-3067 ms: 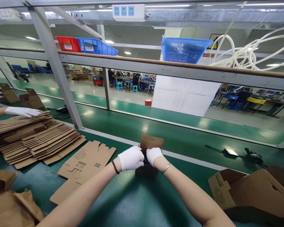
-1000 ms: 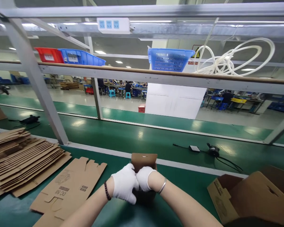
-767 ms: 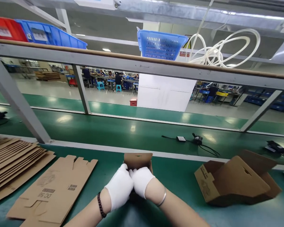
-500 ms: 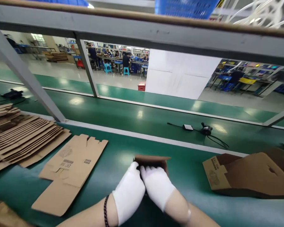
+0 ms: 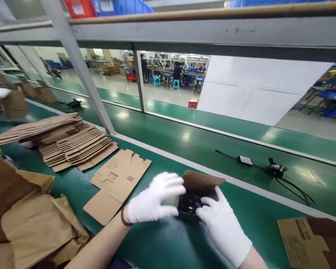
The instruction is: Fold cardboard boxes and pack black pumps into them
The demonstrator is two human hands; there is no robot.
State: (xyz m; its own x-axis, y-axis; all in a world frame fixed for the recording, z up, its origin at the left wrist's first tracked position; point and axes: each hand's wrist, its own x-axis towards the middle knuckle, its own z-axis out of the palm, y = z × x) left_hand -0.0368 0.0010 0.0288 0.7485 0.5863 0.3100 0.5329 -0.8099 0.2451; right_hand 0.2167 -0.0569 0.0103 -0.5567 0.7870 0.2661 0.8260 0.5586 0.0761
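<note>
A small cardboard box (image 5: pixel 203 180) stands with its lid flap up, and a glossy black item (image 5: pixel 189 203) lies inside; its kind is not clear. My left hand (image 5: pixel 158 198), in a white glove, is at the box's left side with fingers and thumb spread, fingertips near the flap. White-gloved too, my right hand (image 5: pixel 224 224) has hold of the box's right side, some fingers reaching over the opening. Left of my hands lies a flat cardboard box blank (image 5: pixel 114 185) printed "DC 56".
Stacked cardboard blanks (image 5: pixel 84 145) and crumpled brown paper (image 5: pixel 42 228) are on the left. A folded carton (image 5: pixel 302 239) sits at right. A black device (image 5: pixel 277 170) with cables lies beyond the white strip. A metal post (image 5: pixel 81 74) rises left; a shelf beam (image 5: pixel 184 35) crosses above.
The view has swung left, bringing more of the stacks and brown paper in. My hands, earlier together in the box, have parted; the left has come out and spread, exposing the black item.
</note>
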